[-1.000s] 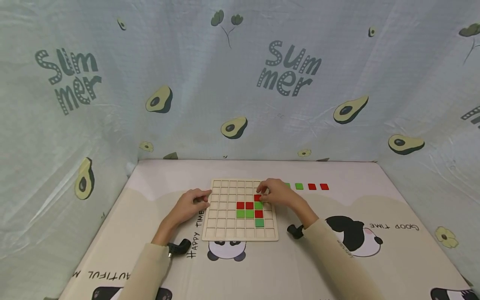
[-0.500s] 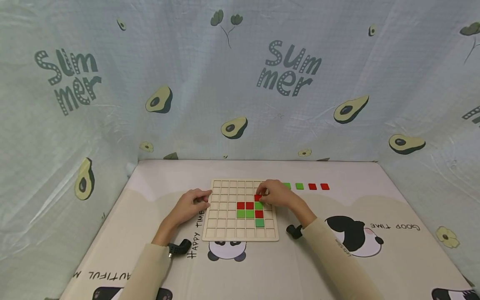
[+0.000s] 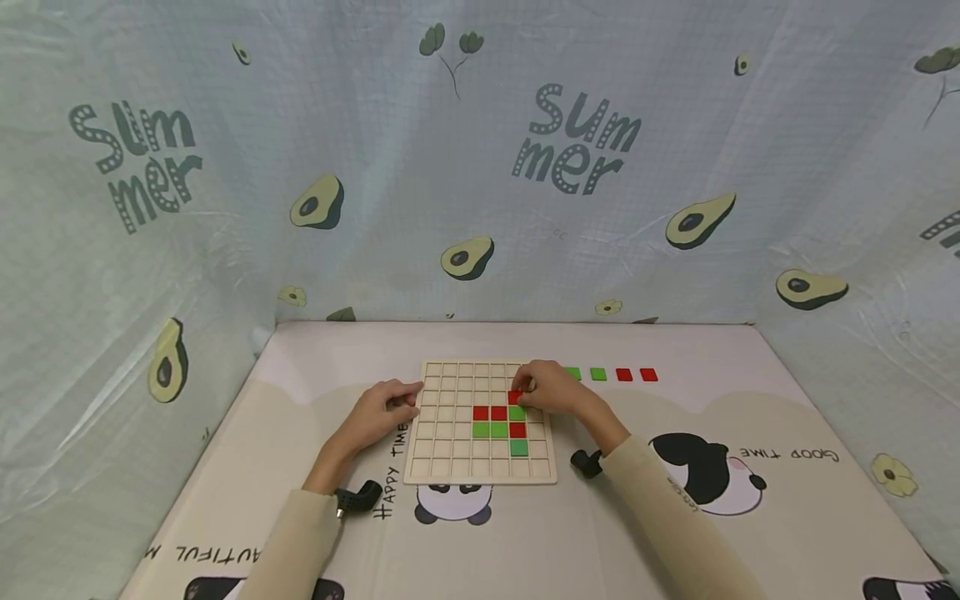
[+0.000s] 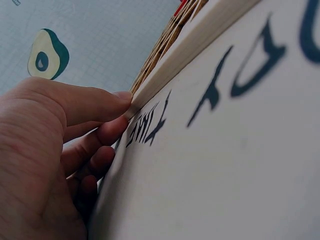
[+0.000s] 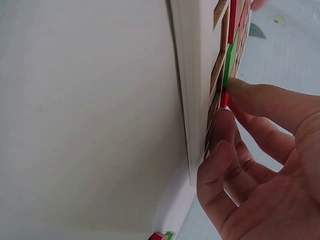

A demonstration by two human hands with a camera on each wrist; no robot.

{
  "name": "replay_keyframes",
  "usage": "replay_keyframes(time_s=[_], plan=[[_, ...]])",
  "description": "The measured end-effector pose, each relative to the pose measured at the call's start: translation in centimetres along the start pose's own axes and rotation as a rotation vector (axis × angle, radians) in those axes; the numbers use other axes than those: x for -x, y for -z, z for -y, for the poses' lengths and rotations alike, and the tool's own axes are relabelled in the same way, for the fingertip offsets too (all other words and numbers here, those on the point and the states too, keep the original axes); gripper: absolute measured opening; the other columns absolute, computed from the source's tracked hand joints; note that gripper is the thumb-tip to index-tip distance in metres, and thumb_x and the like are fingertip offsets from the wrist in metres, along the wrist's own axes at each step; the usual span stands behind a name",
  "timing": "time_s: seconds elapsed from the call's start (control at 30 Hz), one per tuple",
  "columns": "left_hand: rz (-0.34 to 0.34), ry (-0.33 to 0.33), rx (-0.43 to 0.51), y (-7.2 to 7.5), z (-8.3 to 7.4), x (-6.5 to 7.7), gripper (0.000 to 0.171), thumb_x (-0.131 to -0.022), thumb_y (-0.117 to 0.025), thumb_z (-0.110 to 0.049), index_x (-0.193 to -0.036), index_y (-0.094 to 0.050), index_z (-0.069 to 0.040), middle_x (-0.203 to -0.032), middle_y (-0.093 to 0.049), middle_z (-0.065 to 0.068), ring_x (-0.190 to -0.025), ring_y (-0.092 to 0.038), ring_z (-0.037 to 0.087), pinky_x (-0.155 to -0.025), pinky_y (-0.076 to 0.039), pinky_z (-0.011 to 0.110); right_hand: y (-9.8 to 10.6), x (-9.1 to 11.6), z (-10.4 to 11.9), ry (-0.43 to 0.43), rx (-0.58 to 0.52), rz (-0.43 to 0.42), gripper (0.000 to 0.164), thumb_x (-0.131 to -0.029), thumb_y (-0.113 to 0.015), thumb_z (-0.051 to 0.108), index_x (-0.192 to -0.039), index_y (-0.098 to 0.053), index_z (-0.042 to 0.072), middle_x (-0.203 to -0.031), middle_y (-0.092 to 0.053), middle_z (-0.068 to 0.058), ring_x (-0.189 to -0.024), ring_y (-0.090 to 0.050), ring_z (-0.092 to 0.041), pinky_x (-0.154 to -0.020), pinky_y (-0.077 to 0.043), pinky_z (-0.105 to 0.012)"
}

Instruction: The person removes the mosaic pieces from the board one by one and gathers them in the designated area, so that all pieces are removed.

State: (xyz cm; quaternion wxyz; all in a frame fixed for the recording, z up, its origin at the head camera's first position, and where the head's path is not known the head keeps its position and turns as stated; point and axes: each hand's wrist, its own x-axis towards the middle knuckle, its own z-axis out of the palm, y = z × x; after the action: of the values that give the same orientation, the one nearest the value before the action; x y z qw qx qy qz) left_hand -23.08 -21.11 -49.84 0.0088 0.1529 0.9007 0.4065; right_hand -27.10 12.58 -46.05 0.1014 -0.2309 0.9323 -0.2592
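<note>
Pinching a red tile (image 3: 514,398) is the right hand (image 3: 553,387).

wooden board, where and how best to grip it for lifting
The board is probably best held by its left and right edges, coming in level from both sides: it lies flat, its straight edges stand proud of the tabletop, and the left hand touches the left one.

Board (image 3: 480,481): upper right corner hidden behind the right hand (image 3: 553,387) in the head view.
Topmost red tile (image 3: 514,398): partly covered by that hand.
Sleeves (image 3: 292,542): cut off at the bottom edge (both of them).
Panda print (image 3: 453,503): partly hidden under the board.
</note>
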Motion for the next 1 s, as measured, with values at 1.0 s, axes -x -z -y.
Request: replay_keyframes(time_s=[1.0], plan=[[0.001,0.011,-0.006,-0.04,-0.02,-0.13,0.049,-0.093,-0.072,-0.016,-0.139,-0.064,-0.003,-0.098,-0.065,0.001,-0.091,-0.051,0.016,-0.085,-0.043,0.033,0.08,0.21,0.07,0.009,-0.056,0.001,0.012,-0.096,-0.066,0.008,-0.104,-0.067,0.017,-0.102,-0.070,-0.005,-0.089,-0.059,-0.019,-0.077,-0.049,-0.032]])
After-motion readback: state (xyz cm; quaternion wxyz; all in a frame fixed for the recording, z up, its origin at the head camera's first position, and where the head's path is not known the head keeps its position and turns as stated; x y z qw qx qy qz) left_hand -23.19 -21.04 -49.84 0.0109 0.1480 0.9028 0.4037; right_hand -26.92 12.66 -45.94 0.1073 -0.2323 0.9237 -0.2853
